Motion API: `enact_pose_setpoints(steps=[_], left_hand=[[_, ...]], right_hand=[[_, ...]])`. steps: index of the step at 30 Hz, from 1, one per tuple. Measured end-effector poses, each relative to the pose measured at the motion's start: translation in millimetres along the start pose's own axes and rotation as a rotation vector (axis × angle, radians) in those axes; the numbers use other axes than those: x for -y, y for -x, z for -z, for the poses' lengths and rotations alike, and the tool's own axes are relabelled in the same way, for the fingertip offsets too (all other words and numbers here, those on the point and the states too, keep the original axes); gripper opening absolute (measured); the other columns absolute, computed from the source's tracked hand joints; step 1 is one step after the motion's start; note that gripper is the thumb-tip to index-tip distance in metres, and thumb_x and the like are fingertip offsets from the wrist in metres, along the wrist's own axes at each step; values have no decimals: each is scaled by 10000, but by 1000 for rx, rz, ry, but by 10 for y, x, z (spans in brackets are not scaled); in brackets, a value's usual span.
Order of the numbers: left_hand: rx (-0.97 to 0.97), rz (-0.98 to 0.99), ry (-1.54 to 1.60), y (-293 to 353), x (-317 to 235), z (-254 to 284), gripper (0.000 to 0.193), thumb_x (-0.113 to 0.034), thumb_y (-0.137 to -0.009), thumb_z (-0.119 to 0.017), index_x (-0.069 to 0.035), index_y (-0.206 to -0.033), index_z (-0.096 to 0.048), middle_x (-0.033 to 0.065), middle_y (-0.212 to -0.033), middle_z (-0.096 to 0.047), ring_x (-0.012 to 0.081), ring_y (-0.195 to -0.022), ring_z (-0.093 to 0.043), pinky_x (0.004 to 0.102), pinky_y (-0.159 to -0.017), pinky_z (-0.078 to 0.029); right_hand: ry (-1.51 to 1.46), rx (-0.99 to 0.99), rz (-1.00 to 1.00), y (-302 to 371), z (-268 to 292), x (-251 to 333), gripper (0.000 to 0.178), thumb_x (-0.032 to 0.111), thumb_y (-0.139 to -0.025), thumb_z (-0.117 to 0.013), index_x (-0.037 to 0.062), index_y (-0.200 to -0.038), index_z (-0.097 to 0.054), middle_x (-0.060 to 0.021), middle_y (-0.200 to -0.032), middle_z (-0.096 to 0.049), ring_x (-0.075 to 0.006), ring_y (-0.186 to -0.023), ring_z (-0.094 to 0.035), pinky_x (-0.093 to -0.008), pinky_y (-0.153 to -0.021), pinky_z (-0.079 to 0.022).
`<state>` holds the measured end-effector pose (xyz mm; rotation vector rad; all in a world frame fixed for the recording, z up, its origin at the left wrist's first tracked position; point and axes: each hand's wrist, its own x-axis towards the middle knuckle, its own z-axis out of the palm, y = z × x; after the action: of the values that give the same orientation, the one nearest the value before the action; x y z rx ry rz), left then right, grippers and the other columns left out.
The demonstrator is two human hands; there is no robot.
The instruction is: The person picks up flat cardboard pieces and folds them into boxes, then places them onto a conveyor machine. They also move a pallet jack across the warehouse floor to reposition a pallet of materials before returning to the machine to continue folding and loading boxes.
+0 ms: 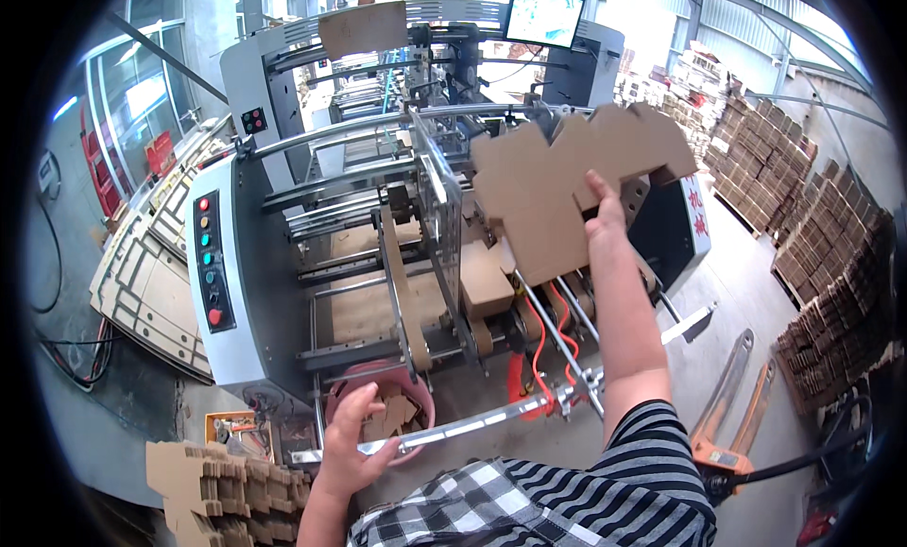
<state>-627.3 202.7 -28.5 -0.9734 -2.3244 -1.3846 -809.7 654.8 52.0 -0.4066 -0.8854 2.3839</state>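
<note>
My right hand (605, 207) reaches forward over the machine, gripping a die-cut cardboard blank (539, 202) by its near edge. The flat brown sheet has notched flaps and is tilted above the machine's right side. Under it, a small brown cardboard piece (487, 284) rests among the belts and rods. Closer to me, my left hand (355, 448) holds nothing, thumb and fingers apart, by the machine's front metal rail (482, 417); whether it touches the rail I cannot tell. A stack of similar blanks (222, 490) stands below and left of that hand.
A pink bucket (431, 417) of cardboard scraps sits under the rail, with a yellow crate (215, 420) to its left. A button panel (210, 264) is on the machine's left side. At right are an orange pallet jack (723, 448) and tall cardboard stacks (827, 249).
</note>
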Motion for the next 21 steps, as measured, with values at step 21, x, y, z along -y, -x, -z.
enact_pose_setpoints(steps=[21], left_hand=[[289,454,273,-649,762,-976,639,-141,-675,-740,-34,-1256,-494,142,-1165,-585,239,-1009,-605,345,-877,-471]], right_hand=[[-120,-212,-347,-1387,888,-1754,476,83,-686,-776,52,-1112,-566,-90,-1055,-613,-280,-976,-581,-464,-845,-490]])
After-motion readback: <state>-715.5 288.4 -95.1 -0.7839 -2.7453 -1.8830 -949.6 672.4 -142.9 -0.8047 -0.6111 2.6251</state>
